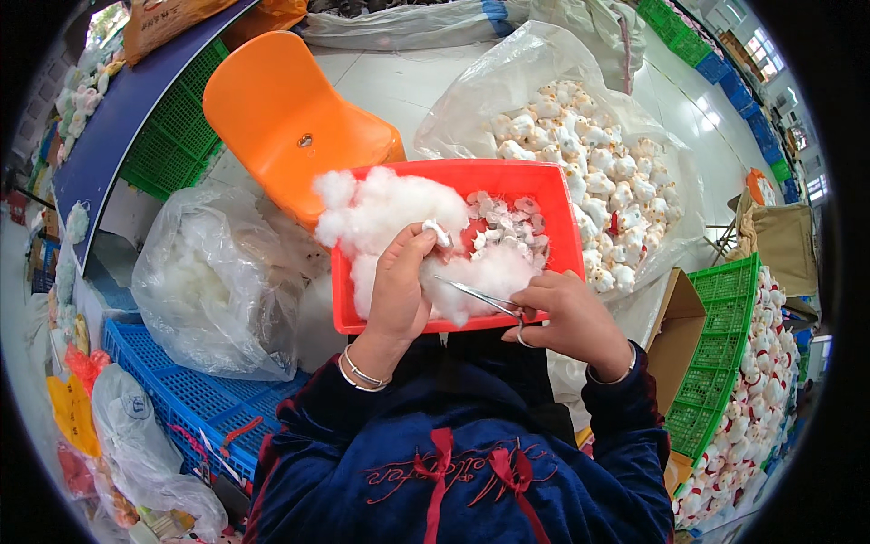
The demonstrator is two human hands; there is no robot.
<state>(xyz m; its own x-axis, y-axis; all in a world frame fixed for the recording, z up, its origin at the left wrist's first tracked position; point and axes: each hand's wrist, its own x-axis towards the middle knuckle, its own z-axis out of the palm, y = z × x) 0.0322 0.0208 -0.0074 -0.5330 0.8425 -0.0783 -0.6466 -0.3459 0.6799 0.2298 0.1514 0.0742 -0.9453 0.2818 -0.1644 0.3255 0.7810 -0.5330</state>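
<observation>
A red plastic tray (566, 240) rests in front of me, with fluffy white stuffing (399, 204) on its left and a heap of small translucent discs (507, 227) at its far right. My left hand (401, 286) pinches a small white fabric piece (438, 233) between thumb and fingertips, above the stuffing. Slim metal forceps with finger rings, hemostat-like (476, 293), are gripped by my right hand (564, 313). Their tips point left toward my left hand and lie over the stuffing, apart from the fabric piece.
An orange chair (281, 118) stands beyond the tray. Far right, a clear bag (471, 100) holds many small white plush pieces. A stuffing-filled plastic bag (217, 281) sits left above a blue crate (213, 399). Right are a cardboard box (680, 335) and a green crate (720, 354).
</observation>
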